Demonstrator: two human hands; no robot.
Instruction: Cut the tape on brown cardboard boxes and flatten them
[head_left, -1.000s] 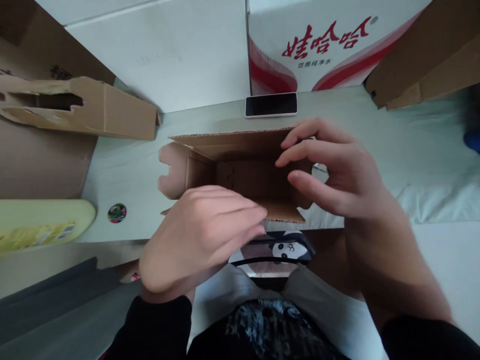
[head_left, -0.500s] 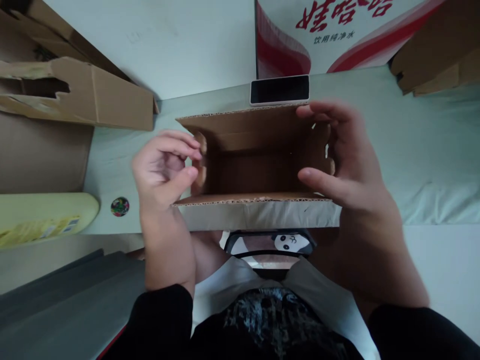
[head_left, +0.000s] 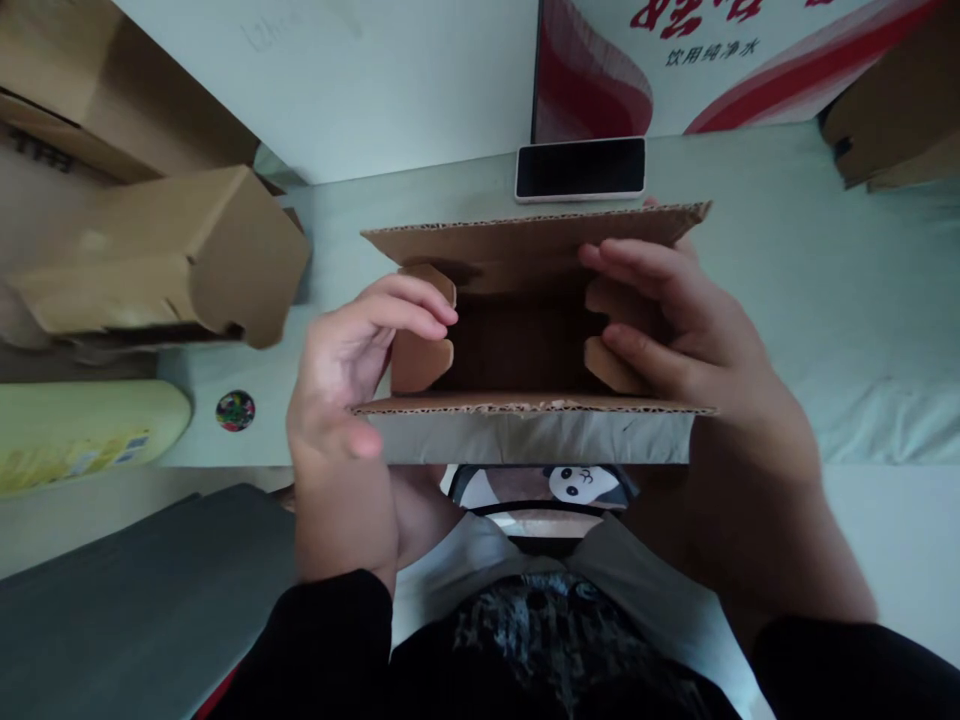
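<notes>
An open cardboard box (head_left: 517, 262) stands in front of me, its two long flaps raised at the far and near sides. My left hand (head_left: 360, 345) is at its left end, fingers stretched over the short left flap (head_left: 424, 365), which leans inward; the thumb is apart, outside the near edge. At the right end, my right hand (head_left: 690, 335) has its fingers extended and apart over the short right flap (head_left: 611, 368), which is bent inward too. Neither hand is closed around anything. The inside of the box is dark.
A phone-like device (head_left: 581, 168) with a dark screen lies behind the box. More cardboard boxes stand at left (head_left: 165, 260) and far right (head_left: 892, 110). A pale yellow bottle (head_left: 90, 435) and a round colourful sticker (head_left: 235, 410) are at front left of the green-covered table (head_left: 780, 250).
Both short end flaps have folded inward under my hands. My left thumb has swung away from the fingers. The cardboard box at the left has changed its position and tilt.
</notes>
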